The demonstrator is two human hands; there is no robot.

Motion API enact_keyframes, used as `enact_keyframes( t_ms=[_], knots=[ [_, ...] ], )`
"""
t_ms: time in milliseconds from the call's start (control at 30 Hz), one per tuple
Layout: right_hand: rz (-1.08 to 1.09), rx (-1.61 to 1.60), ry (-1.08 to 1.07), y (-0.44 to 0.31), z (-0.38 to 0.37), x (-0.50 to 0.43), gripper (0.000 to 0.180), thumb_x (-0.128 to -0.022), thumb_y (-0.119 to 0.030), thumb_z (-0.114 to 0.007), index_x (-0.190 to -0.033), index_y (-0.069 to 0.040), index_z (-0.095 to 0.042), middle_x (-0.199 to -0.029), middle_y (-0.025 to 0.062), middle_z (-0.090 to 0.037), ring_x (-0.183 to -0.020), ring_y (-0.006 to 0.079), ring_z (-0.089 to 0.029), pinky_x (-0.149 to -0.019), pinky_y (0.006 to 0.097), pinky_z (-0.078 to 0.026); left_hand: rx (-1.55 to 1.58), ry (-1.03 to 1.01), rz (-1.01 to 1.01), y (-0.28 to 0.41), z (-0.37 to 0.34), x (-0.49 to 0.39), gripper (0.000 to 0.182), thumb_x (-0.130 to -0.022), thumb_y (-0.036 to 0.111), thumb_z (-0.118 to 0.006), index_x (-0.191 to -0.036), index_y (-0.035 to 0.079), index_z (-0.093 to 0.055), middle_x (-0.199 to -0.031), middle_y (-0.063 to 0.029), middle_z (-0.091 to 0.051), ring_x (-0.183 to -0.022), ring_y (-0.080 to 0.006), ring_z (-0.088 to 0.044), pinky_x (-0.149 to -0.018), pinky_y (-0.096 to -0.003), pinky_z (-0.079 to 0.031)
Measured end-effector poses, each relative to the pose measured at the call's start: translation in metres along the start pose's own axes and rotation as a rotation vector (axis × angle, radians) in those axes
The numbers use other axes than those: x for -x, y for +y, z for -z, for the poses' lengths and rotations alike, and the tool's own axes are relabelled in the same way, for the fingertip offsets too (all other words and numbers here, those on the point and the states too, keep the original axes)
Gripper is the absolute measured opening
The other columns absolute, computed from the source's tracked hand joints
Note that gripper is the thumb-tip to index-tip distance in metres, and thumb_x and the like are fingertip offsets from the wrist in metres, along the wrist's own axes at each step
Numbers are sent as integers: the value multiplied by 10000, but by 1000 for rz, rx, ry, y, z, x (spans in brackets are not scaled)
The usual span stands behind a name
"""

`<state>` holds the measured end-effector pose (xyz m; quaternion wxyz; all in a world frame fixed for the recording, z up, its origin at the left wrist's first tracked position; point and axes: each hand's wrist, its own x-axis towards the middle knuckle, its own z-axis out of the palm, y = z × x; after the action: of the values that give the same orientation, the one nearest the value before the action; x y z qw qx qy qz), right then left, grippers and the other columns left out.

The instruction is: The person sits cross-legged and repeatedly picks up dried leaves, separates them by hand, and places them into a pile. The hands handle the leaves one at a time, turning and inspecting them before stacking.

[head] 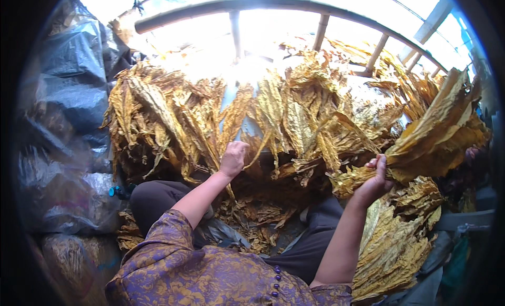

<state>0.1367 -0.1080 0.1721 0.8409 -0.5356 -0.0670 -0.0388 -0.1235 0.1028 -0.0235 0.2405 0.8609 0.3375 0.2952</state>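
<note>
My right hand (373, 183) grips a bundle of dried tobacco leaves (434, 136), which fans out up and to the right of my fist. My left hand (234, 158) is curled at the front edge of a wide heap of golden-brown dried tobacco leaves (300, 120). A narrow leaf (260, 148) curves down beside its fingers. The fingertips are hidden, so whether they pinch a leaf cannot be made out. Below my right wrist lies a stack of flattened tobacco leaves (394, 246).
Plastic-wrapped bales (75, 120) are piled along the left side. Beyond the heap runs a bamboo rail (276, 3) with upright poles, against strong glare. Loose leaf scraps (260, 211) cover the floor between my legs. A teal-capped object (114, 191) is beside my left knee.
</note>
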Motion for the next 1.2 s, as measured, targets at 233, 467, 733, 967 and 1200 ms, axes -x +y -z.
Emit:
enact_keyframes(
  t_ms=[233,467,733,967,1200],
  knots=[
    [-16,69,-112,9,0,5,53,-889,-31,-567,-915,15,-567,-801,74,-595,-617,118,-514,-552,248,-435,637,-640,520,82,-142,-15,245,-892,46,-444,-1086,12,-590,-898,-115,-680,-816,-217,-658,-711,-332,-526],
    [-71,138,-131,7,8,4,45,-894,-44,-562,-894,-6,-586,-807,53,-586,-639,113,-509,-566,244,-432,517,-700,307,113,-177,-15,134,-798,108,-553,-905,48,-605,-798,-119,-644,-778,-245,-637,-729,-396,-490],
    [-68,110,-103,-1,20,-2,58,-894,-64,-589,-900,-7,-583,-786,45,-579,-618,106,-502,-567,239,-429,-18,-74,-281,123,-150,-41,290,-797,263,-637,-1046,115,-610,-1093,-74,-575,-1128,-293,-479,-918,-406,-373],
    [-69,74,-81,-4,17,0,44,-878,-43,-587,-902,-8,-576,-788,59,-604,-619,115,-530,-567,252,-448,-179,-200,33,108,-149,-84,295,-914,326,-513,-1087,107,-606,-1132,-83,-568,-1133,-266,-456,-920,-436,-368],
    [-47,80,-85,-12,17,0,82,-875,-28,-573,-949,4,-561,-804,82,-614,-613,124,-535,-562,265,-468,-6,-792,-243,164,-169,-37,340,-811,213,-578,-1137,131,-629,-1030,-74,-636,-1055,-267,-517,-880,-395,-370]
  ],
)
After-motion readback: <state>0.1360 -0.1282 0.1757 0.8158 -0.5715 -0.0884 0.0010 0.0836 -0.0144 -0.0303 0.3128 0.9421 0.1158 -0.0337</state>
